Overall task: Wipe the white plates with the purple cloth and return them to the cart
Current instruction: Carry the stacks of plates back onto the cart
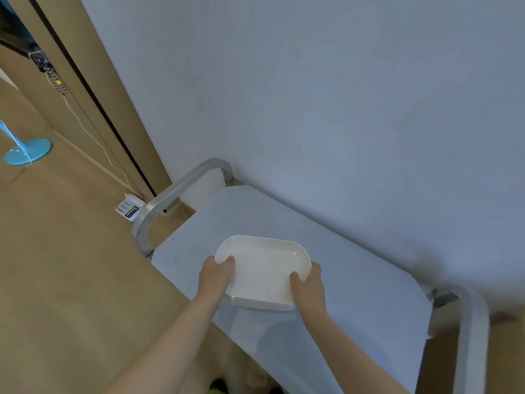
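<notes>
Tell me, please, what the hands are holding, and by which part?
Both hands, left and right, grip a stack of plates by its opposite short ends, thumbs on the top plate's rim.

Glossy white plates (264, 268), smooth as glazed ceramic; matt pale cart top (355, 280); brushed metal handles (170, 197); matt wood-look floor (71, 265) at left.

Left hand (216, 275), right hand (308, 290): arms outstretched, fingers curled, gripping.

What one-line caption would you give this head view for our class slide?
Both hands, left hand and right hand, grip a stack of white plates over the cart top.
</notes>
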Demonstrator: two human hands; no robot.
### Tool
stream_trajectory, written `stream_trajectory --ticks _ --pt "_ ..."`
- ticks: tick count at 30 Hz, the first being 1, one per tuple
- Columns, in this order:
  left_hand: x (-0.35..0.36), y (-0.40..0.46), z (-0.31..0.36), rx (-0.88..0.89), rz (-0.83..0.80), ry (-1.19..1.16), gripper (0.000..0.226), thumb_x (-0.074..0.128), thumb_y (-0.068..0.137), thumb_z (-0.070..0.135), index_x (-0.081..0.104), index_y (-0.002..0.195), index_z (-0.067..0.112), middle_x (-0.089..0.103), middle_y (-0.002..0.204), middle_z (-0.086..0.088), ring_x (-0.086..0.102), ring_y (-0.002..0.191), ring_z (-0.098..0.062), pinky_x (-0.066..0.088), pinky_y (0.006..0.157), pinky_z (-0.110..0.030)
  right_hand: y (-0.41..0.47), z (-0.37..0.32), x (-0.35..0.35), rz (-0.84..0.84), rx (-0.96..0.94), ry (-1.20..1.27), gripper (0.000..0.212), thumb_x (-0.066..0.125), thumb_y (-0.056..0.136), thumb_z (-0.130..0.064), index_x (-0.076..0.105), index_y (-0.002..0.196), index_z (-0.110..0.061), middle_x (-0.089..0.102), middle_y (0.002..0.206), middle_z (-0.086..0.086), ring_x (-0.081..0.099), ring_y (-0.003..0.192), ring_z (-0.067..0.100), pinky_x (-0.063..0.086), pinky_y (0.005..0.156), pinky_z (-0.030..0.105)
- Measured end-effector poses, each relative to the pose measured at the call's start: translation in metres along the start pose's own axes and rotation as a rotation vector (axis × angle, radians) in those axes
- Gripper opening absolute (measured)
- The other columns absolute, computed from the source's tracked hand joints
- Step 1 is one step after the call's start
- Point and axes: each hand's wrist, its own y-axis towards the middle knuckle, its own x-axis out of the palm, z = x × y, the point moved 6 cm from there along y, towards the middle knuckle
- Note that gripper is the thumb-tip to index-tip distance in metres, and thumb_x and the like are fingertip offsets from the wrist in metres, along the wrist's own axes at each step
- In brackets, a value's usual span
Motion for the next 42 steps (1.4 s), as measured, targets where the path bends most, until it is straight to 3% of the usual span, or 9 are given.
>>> stream_trajectory --ticks 5,11,17,23,27,30,33,38,42 --pt "0.007 0.049 0.022 -0.028 -0.024 0.027 0.026 0.054 0.088 0.026 0.049 0.109 0.011 0.055 0.098 -0.005 0.053 0.090 -0.028 0.046 0.078 -0.037 0.036 -0.019 0.016 0.050 0.011 0.028 0.041 0.048 0.091 -0.011 0.036 0.130 -0.011 0.054 0.110 0.008 0.053 0.093 0.025 0.042 0.073 0.032" --pt "0.010 0.113 0.048 0.005 -0.101 0.174 0.040 0.053 0.089 0.026 0.048 0.123 0.005 0.056 0.112 -0.013 0.053 0.098 -0.032 0.049 0.087 -0.043 0.072 -0.034 0.045 0.108 0.076 0.037 0.043 0.046 0.089 -0.008 0.036 0.131 -0.013 0.055 0.108 0.007 0.053 0.093 0.026 0.040 0.066 0.031" --pt "0.007 0.176 0.076 0.074 -0.215 0.290 0.040 0.053 0.089 0.028 0.050 0.121 0.006 0.058 0.106 -0.012 0.055 0.094 -0.030 0.044 0.075 -0.035 0.100 -0.046 0.086 0.184 0.140 0.089 0.043 0.045 0.088 -0.005 0.036 0.129 -0.011 0.053 0.104 0.004 0.053 0.092 0.024 0.042 0.072 0.034" --pt "0.012 0.221 0.093 0.080 -0.342 0.241 0.052 0.055 0.065 0.034 0.054 0.110 0.006 0.060 0.091 -0.010 0.059 0.090 -0.031 0.048 0.078 -0.039 0.132 -0.053 0.117 0.238 0.181 0.171 0.044 0.043 0.088 -0.002 0.036 0.130 -0.012 0.051 0.099 -0.003 0.053 0.089 0.017 0.043 0.071 0.032" --pt "0.023 0.251 0.091 0.031 -0.390 0.196 0.036 0.059 0.084 0.016 0.053 0.117 0.005 0.062 0.104 -0.016 0.059 0.097 -0.033 0.049 0.087 -0.044 0.151 -0.055 0.125 0.239 0.188 0.168 0.045 0.043 0.090 -0.003 0.034 0.132 -0.014 0.048 0.098 -0.010 0.050 0.087 0.009 0.042 0.071 0.030" --pt "0.030 0.266 0.093 0.029 -0.410 0.171 0.030 0.056 0.084 0.008 0.053 0.114 0.003 0.061 0.098 -0.013 0.059 0.092 -0.031 0.049 0.080 -0.039 0.165 -0.058 0.129 0.259 0.207 0.157 0.046 0.042 0.089 -0.002 0.033 0.133 -0.014 0.047 0.096 -0.011 0.050 0.086 0.010 0.041 0.075 0.032" --pt "0.037 0.276 0.101 0.048 -0.422 0.156 0.043 0.060 0.071 0.017 0.055 0.112 0.005 0.061 0.099 -0.013 0.059 0.094 -0.031 0.048 0.079 -0.037 0.176 -0.060 0.130 0.279 0.214 0.163 0.047 0.043 0.088 -0.002 0.034 0.132 -0.013 0.047 0.097 -0.010 0.050 0.089 0.013 0.041 0.076 0.031" --pt "0.049 0.295 0.107 0.090 -0.434 0.166 0.032 0.052 0.084 0.001 0.050 0.115 0.010 0.058 0.092 -0.006 0.055 0.081 -0.021 0.041 0.056 -0.026 0.193 -0.066 0.131 0.290 0.209 0.179 0.045 0.042 0.088 -0.002 0.034 0.131 -0.014 0.047 0.097 -0.012 0.049 0.087 0.008 0.041 0.067 0.026" --pt "0.054 0.307 0.114 0.119 -0.430 0.196 0.025 0.054 0.086 0.003 0.050 0.108 0.014 0.057 0.086 0.000 0.054 0.077 -0.016 0.040 0.055 -0.024 0.202 -0.071 0.131 0.314 0.194 0.184 0.044 0.042 0.087 0.000 0.035 0.129 -0.013 0.047 0.096 -0.012 0.049 0.085 0.005 0.040 0.063 0.024"
